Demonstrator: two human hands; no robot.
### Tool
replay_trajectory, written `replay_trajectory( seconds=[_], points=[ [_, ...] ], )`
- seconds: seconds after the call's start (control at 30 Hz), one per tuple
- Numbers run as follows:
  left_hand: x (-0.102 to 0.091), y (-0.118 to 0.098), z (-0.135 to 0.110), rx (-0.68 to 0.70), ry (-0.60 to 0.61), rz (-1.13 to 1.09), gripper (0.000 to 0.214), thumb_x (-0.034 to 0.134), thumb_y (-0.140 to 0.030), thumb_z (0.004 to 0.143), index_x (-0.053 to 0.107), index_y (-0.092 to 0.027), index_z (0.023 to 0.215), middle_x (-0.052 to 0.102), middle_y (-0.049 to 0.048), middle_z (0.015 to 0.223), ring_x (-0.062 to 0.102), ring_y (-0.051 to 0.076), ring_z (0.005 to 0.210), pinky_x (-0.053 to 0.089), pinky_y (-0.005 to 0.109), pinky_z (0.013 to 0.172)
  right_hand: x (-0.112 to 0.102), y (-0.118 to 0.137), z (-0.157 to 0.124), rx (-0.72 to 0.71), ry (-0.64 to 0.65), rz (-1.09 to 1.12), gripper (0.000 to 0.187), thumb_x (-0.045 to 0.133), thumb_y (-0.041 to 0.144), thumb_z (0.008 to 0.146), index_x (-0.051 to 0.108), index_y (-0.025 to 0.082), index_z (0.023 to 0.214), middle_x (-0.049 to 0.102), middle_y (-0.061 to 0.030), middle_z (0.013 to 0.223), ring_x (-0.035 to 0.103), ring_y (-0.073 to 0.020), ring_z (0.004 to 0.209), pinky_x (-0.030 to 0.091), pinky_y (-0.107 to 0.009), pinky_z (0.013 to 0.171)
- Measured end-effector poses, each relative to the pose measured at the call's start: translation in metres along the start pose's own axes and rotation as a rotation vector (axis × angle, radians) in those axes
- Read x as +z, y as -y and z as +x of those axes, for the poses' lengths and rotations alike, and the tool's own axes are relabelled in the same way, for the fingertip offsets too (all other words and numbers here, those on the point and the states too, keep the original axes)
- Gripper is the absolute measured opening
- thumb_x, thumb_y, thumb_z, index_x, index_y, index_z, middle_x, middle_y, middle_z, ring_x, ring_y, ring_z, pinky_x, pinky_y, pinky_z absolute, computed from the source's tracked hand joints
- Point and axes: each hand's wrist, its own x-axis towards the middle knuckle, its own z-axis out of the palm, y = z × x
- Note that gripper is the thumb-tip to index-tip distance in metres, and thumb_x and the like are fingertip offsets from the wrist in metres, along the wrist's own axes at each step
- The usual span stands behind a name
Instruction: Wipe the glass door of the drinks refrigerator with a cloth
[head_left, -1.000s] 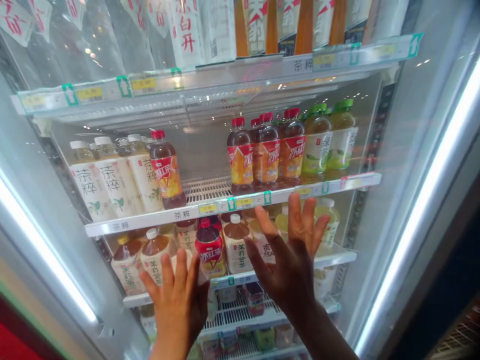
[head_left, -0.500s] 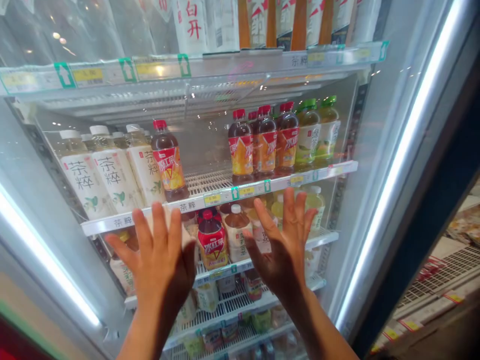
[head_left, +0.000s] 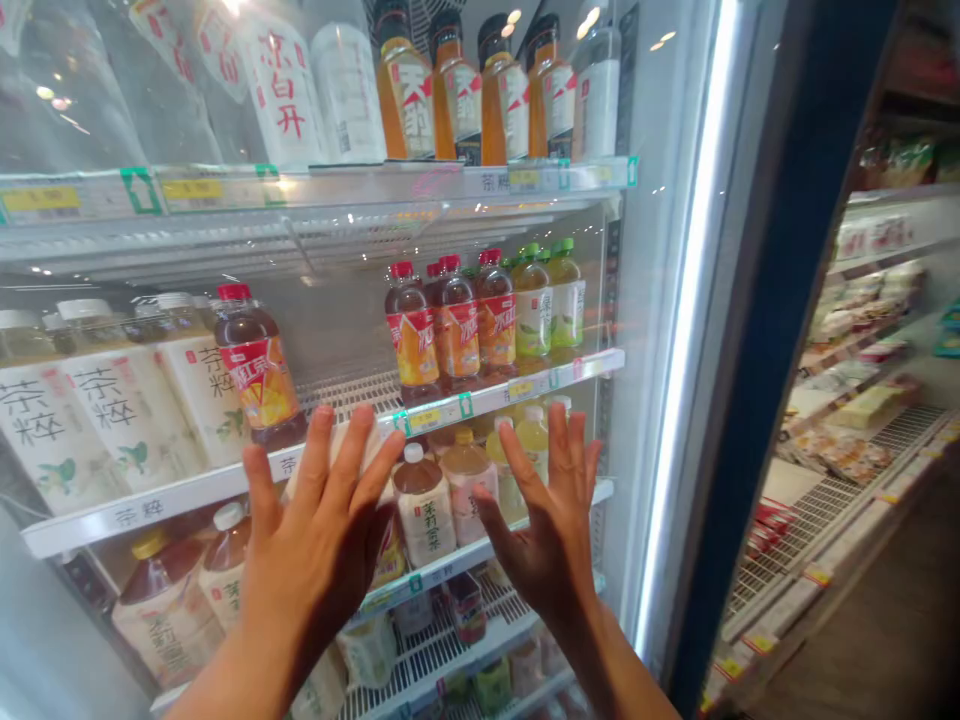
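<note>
- Hovering before the cooler (head_left: 651,260), the left hand (head_left: 328,530) was open, fingers spread, holding nothing; whether its tips touched anything could not be told.
- The right hand (head_left: 551,530) was likewise open and empty, palm towards the shelves, nearest the gold-capped bottle (head_left: 466,485) and the white-capped bottle (head_left: 424,510).
- On the lower shelf (head_left: 454,569), a red-labelled bottle (head_left: 390,556), plainly visible half a second earlier, was now mostly hidden by the left hand.
- On the middle shelf (head_left: 202,489), a lone red-capped bottle (head_left: 259,375) stood upright just beyond the left hand; a gap parted it from the red-capped group (head_left: 457,330) and green-capped bottles (head_left: 534,310).
- These had kept their order, so nothing seemed taken.
- Farthest off, more aisle shelving (head_left: 832,480) showed, the view having swung right.
</note>
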Motion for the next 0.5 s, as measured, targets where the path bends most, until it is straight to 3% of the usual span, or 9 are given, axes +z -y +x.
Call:
replay_trajectory(
  seconds=[0.1,0.2,0.27,0.37,0.43,0.5],
  points=[
    [0.014,-0.021,-0.006,0.137,-0.005,0.012,0.072,0.059,-0.033,0.089,0.04,-0.022,0.157,0.02,0.0027,0.171,0.006,0.025,0.161,-0.003,0.053,0.131,-0.007,-0.022,0.003,-0.021,0.023,0.011,0.074,0.059,0.034,0.099,0.022,0.037,0.163,0.003,-0.0063,0.174,0.007,-0.0423,0.158,0.015,-0.082,0.117],
    [0.028,-0.041,0.001,0.33,-0.01,0.019,0.061,0.057,-0.037,0.085,0.057,-0.029,0.145,0.028,-0.004,0.169,0.011,0.022,0.16,0.007,0.044,0.132,-0.013,-0.059,0.014,-0.095,0.051,-0.025,0.077,0.061,0.036,0.098,0.022,0.035,0.164,0.003,-0.0084,0.174,0.009,-0.0421,0.158,0.017,-0.08,0.118],
    [0.027,-0.045,0.032,0.347,0.003,0.026,0.064,0.057,-0.036,0.087,0.051,-0.029,0.15,0.03,-0.0029,0.168,0.014,0.022,0.16,0.007,0.046,0.132,-0.016,-0.088,0.026,-0.186,0.034,-0.029,0.079,0.062,0.041,0.097,0.022,0.033,0.164,0.005,-0.0092,0.173,0.011,-0.0409,0.158,0.018,-0.077,0.12],
    [0.021,-0.053,0.082,0.274,0.003,0.039,0.071,0.052,-0.038,0.093,0.034,-0.021,0.159,0.026,0.0056,0.17,0.008,0.026,0.161,-0.001,0.055,0.131,-0.02,-0.131,0.042,-0.349,0.005,0.0,0.079,0.063,0.046,0.097,0.023,0.034,0.163,0.009,-0.0077,0.173,0.017,-0.0371,0.158,0.022,-0.071,0.123],
    [0.024,-0.07,0.09,0.241,-0.01,0.033,0.072,0.055,-0.038,0.092,0.036,-0.018,0.158,0.025,0.0077,0.17,0.007,0.029,0.161,-0.001,0.057,0.131,-0.025,-0.157,0.048,-0.447,0.026,0.017,0.077,0.062,0.044,0.097,0.024,0.033,0.163,0.012,-0.0066,0.173,0.019,-0.034,0.158,0.024,-0.067,0.124],
    [0.033,-0.09,0.083,0.303,-0.005,0.014,0.066,0.06,-0.034,0.088,0.049,-0.021,0.151,0.029,0.0044,0.169,0.01,0.028,0.161,0.002,0.053,0.133,-0.033,-0.18,0.055,-0.523,0.061,0.019,0.078,0.063,0.04,0.097,0.023,0.032,0.163,0.013,-0.0064,0.172,0.019,-0.0323,0.158,0.026,-0.064,0.125]
  ],
)
